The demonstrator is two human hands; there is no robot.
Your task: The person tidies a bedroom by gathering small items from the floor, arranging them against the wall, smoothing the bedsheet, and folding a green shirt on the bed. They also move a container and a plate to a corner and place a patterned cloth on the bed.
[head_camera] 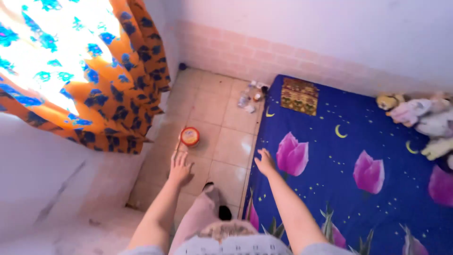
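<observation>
Two bare hands out front, both empty, fingers spread. Left hand (180, 167) hovers over the tiled floor (222, 146), nearest a round orange-lidded tub (190, 136) just beyond the fingertips, not touching. Right hand (265, 163) rests at the edge of the mattress (358, 141), blue sheet with pink tulips and moons. Small bottles (250, 97) cluster near the far wall. Patterned cushion (299, 96), plush toys (420, 118) on the bed. Orange-blue curtain (108, 89) at left, glossy beige tiles.

tub (190, 136) left of mattress (358, 189), seemingly apart
</observation>
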